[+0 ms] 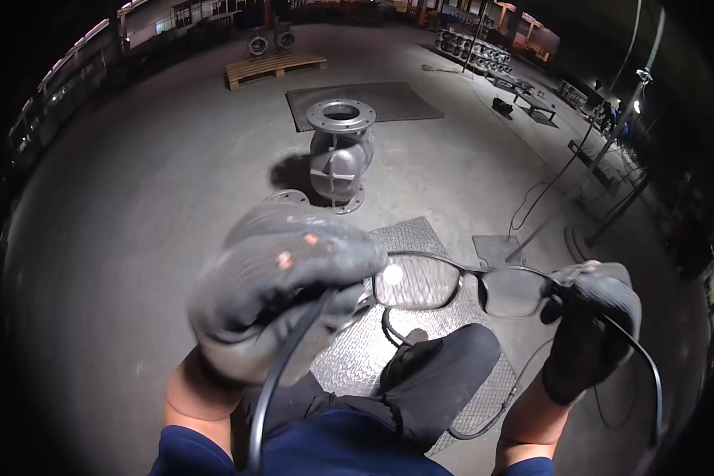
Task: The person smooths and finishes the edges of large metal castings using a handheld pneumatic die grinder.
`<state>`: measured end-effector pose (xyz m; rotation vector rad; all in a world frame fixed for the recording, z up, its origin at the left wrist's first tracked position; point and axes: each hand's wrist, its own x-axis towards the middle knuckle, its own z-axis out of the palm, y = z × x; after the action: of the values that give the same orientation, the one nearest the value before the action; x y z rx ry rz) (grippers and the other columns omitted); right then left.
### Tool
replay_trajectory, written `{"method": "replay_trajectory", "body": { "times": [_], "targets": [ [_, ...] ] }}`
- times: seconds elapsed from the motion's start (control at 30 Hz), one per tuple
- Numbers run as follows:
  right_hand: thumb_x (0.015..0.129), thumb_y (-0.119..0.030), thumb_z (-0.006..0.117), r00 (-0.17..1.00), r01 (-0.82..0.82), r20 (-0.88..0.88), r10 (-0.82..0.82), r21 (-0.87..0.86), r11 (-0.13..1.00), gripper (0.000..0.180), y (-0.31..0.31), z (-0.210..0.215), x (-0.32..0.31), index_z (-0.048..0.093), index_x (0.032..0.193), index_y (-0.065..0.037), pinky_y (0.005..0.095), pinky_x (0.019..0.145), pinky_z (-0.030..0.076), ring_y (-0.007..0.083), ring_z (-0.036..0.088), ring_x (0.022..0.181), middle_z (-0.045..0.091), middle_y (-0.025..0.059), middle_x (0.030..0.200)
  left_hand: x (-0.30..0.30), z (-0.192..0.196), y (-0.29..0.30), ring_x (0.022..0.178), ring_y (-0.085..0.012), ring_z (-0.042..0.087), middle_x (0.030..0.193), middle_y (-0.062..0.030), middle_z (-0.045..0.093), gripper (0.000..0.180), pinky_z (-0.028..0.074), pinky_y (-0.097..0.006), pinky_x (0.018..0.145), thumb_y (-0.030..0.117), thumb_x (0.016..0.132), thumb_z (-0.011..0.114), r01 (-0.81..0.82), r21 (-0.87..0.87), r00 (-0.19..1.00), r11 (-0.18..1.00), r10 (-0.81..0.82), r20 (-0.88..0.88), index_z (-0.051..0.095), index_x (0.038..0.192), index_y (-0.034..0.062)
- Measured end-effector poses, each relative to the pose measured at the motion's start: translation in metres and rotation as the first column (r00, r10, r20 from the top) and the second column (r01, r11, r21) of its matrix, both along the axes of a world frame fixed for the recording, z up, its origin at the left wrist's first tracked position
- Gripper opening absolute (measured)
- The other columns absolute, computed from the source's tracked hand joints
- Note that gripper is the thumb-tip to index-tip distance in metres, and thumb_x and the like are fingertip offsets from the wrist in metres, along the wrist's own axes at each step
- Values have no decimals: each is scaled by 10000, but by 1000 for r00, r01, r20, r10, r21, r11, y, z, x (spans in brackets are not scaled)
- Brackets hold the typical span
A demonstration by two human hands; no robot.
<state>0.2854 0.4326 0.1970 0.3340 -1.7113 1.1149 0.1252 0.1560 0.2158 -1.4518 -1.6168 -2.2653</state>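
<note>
Concrete workshop floor (135,222) spreads dim below. Left hand (282,289), gloved, grips one end of the safety glasses (452,282); their frame runs crosswise to the right hand (591,329), pinching the other temple. Both hold equally. Beyond stands a grey valve casting (339,155), nothing intervening.

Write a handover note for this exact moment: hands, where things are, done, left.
Left hand: gloved, shut on the left end of the glasses, one temple arm running down under it.
Right hand: gloved, pinching the right hinge; the other temple arm curves down past it.
Glasses: held up in front of the face, arms unfolded, clear lenses, not on.
Valve body: grey casting standing on the floor ahead, untouched. Checker plate under the knee.
Done: glasses in both hands, opened.
Left: glasses not yet worn; valve body not handled.
</note>
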Motion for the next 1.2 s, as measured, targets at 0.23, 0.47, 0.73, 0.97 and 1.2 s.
{"method": "replay_trajectory", "body": {
  "times": [0.23,0.47,0.73,0.97,1.2],
  "targets": [
    [1000,-269,629,850,-447,-458,260,-366,816,332,-7,-9,32,550,1162,10,394,1118,379,285,573,1098,539,158,1210,11,0,5,738,-206,631,934,-69,648,189,529,-348,639,223,1035,636,-265,127,937,956,286,-199,580,964,57],
    [1067,-237,623,662,672,-200,-722,584,455,239,26,25,87,747,1058,-33,273,869,579,210,740,977,749,102,1095,-20,-33,-25,759,-225,623,935,-67,626,231,532,-366,640,253,1051,596,-435,80,866,897,441,-235,534,931,66],
    [1120,-188,547,-360,369,-902,-239,98,-924,298,24,-12,54,704,1054,56,297,839,614,173,746,893,770,88,1088,-64,-52,-47,840,-232,639,965,-96,637,224,550,-384,685,234,1051,597,-538,13,792,843,511,-333,568,996,19],
    [1144,-247,546,941,31,304,148,-513,858,391,6,-95,-116,592,1416,30,320,791,605,198,720,881,722,113,1091,-109,-50,-46,912,-238,652,992,-121,646,239,566,-399,724,217,1051,597,-698,2,634,716,619,-463,597,1053,-22],
    [997,-732,594,257,693,762,594,-574,437,956,-10,-364,-166,482,1499,75,476,722,629,373,746,907,710,232,1167,-280,-140,-7,1061,-195,735,1147,-136,764,369,577,-311,955,129,963,717,-513,-382,809,769,582,86,698,1277,-65]
  ]
}}
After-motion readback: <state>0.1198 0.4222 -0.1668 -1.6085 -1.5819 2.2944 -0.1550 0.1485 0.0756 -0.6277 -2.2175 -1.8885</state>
